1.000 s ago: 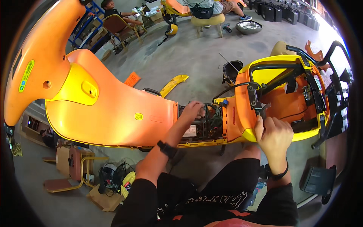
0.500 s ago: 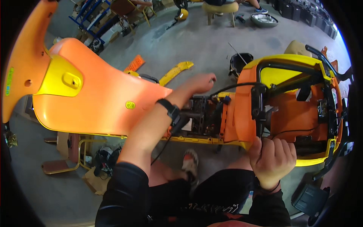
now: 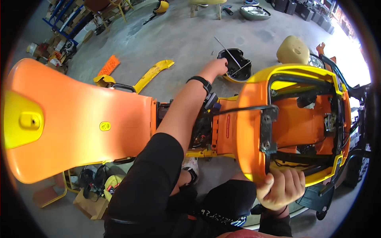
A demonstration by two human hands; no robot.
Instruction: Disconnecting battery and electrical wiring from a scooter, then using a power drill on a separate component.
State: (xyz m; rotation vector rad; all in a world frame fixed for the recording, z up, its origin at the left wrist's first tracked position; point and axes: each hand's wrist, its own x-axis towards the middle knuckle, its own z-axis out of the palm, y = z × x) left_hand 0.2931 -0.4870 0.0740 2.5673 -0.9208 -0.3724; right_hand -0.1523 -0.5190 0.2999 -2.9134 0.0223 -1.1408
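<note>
An orange and yellow scooter body stretches across the view. Its broad front panel [image 3: 75, 123] lies at left, and its open rear section [image 3: 248, 131] with a black tube frame is at right. My right hand [image 3: 281, 189] is wrapped round the near rim of that rear section. Beyond the scooter my left hand [image 3: 215, 68] reaches over its middle, fingers curled, beside a black-lined, bowl-shaped container [image 3: 247, 75]. Whatever the left fingers hold is hidden. In the container lies a long thin metal rod [image 3: 228, 52] among other metal pieces. A black cable [image 3: 246, 108] crosses the rear section.
A curved yellow strip [image 3: 154, 74] and an orange piece [image 3: 108, 65] lie on the floor beyond the scooter. A tan rounded seat [image 3: 293, 49] stands at far right. Near my legs are a brown chair [image 3: 49, 195] and a cardboard box [image 3: 92, 204].
My left hand has moved outward from above the scooter's middle to the container. My right hand keeps its hold on the rim. The whole view has shifted to the right.
</note>
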